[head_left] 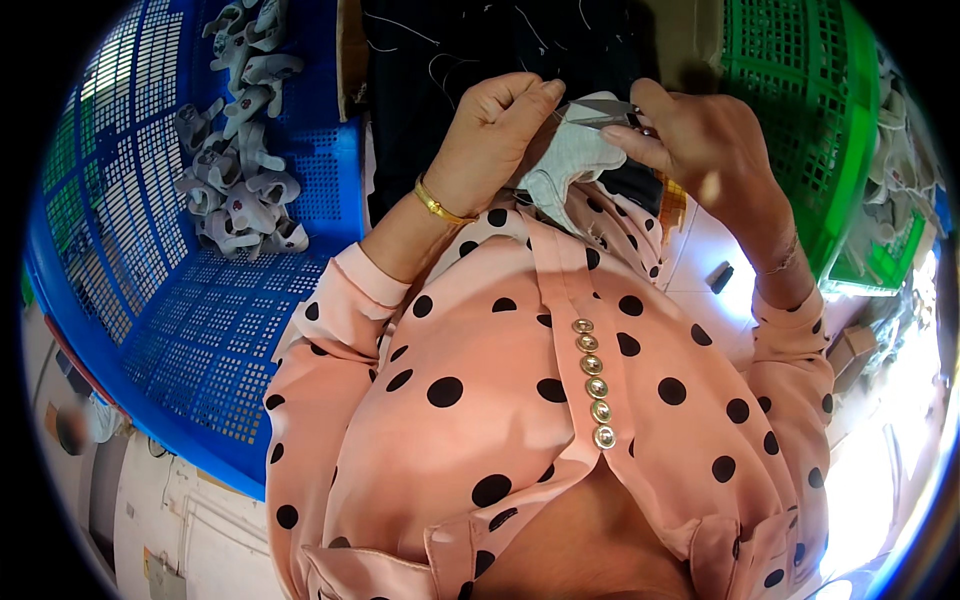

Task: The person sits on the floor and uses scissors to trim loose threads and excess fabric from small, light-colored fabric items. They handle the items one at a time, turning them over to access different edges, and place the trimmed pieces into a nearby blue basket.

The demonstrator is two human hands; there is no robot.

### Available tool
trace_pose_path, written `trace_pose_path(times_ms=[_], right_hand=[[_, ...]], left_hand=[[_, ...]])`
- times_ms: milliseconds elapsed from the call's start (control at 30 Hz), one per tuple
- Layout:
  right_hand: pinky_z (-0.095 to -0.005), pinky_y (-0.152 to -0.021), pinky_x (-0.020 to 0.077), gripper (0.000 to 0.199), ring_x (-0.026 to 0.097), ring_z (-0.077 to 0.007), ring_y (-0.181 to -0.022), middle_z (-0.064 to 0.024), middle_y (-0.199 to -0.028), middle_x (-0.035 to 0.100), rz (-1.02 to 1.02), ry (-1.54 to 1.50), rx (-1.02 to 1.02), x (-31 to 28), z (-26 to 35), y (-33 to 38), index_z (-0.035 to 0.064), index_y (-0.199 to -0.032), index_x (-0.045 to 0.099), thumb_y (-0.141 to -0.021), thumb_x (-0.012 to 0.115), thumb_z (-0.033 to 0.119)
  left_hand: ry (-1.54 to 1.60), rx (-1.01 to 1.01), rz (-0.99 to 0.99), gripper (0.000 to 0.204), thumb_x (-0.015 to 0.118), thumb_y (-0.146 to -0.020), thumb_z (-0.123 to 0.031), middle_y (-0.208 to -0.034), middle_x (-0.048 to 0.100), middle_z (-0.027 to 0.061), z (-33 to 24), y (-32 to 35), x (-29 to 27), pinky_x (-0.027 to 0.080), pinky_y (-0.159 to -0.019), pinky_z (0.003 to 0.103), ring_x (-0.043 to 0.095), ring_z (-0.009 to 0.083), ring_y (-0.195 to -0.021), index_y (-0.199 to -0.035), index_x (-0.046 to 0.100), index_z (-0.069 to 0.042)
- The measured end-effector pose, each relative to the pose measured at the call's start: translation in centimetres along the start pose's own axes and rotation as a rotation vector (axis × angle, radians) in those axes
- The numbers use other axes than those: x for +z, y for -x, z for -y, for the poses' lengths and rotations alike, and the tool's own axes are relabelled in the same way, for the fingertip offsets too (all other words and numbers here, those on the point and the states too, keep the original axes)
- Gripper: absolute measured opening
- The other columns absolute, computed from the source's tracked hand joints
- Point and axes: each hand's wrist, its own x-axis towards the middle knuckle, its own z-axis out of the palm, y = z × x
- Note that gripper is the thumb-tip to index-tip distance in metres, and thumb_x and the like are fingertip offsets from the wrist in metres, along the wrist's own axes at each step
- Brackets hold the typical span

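Note:
My left hand [505, 125] is closed, thumb and fingers pinched together at the edge of a small pale grey sewn fabric piece [580, 150]. The piece hangs beside and below that hand, with a narrow strap-like end over my lap. What lies right at the fingertips is too small to make out. In my right hand [705, 140] is a pair of scissors [598, 113], fingers wrapped round the handles. The blades point left across the top of the fabric, close to my left fingertips.
A large blue plastic basket [225, 345] stands at my left, with a heap of similar grey pieces [240, 190] in it. On the right is a green plastic basket [790, 110], with more pale pieces [890, 190] past it. Loose threads lie on dark cloth [450, 30] ahead.

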Motion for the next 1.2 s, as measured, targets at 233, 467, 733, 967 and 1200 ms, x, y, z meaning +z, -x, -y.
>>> trace_pose_path(times_ms=[233,467,733,967,1200], right_hand=[[-0.0377,-0.044,0.0399,0.043,0.057,-0.033,-0.052,-0.0136,-0.052,0.05,0.072,0.174,-0.101,-0.4,1.0,-1.4,0.0059,-0.073,0.053,-0.087,0.061,0.046],[-0.0395,-0.045,0.0396,0.042,0.056,-0.0344,-0.054,-0.0138,-0.054,0.05,0.049,0.071,0.104,1.2,1.2,-1.0,0.0056,-0.074,0.053,-0.088,0.062,0.044],[-0.0359,-0.055,0.0424,0.042,0.051,-0.0225,-0.056,-0.0152,-0.064,0.05,-0.216,-0.768,0.461,5.7,0.2,-0.3,0.0021,-0.083,0.056,-0.096,0.056,0.043],[-0.0197,-0.055,0.0272,0.038,0.036,-0.0016,-0.064,0.0075,-0.071,0.041,-0.284,-1.179,0.439,1.2,1.6,1.6,0.0028,-0.103,0.061,-0.093,0.059,0.04],[-0.0203,-0.063,0.0401,0.016,0.046,-0.0028,-0.071,0.0023,-0.08,0.059,-0.297,-1.128,0.414,-1.5,3.3,0.1,0.0012,-0.099,0.062,-0.089,0.066,0.013]], left_hand=[[0.044,0.011,0.064,0.036,0.058,-0.098,-0.021,-0.057,0.04,-0.0076,0.2,0.2,-0.1,0.025,-0.047,0.02,0.031,0.001,-0.053,-0.065,0.051,-0.009],[-0.811,0.649,-0.317,0.002,0.067,-0.084,-0.008,-0.085,0.059,0.0052,-1.1,0.5,-3.5,0.042,-0.075,0.032,0.053,0.0196,-0.082,-0.086,0.068,-0.006],[-1.413,0.75,0.26,0.038,0.07,-0.067,-0.01,-0.115,0.058,-0.0005,-4.0,4.2,-0.9,0.031,-0.106,0.041,0.048,0.0223,-0.117,-0.103,0.072,-0.024],[-1.38,0.874,0.289,0.021,0.072,-0.068,-0.016,-0.106,0.063,-0.005,-6.7,0.5,-2.4,0.027,-0.105,0.044,0.049,0.0183,-0.12,-0.089,0.07,-0.018],[-1.102,0.701,0.096,0.015,0.077,-0.071,-0.019,-0.076,0.064,0.0004,-8.8,2.4,-0.3,0.035,-0.089,0.036,0.058,0.0195,-0.083,-0.082,0.07,-0.012]])
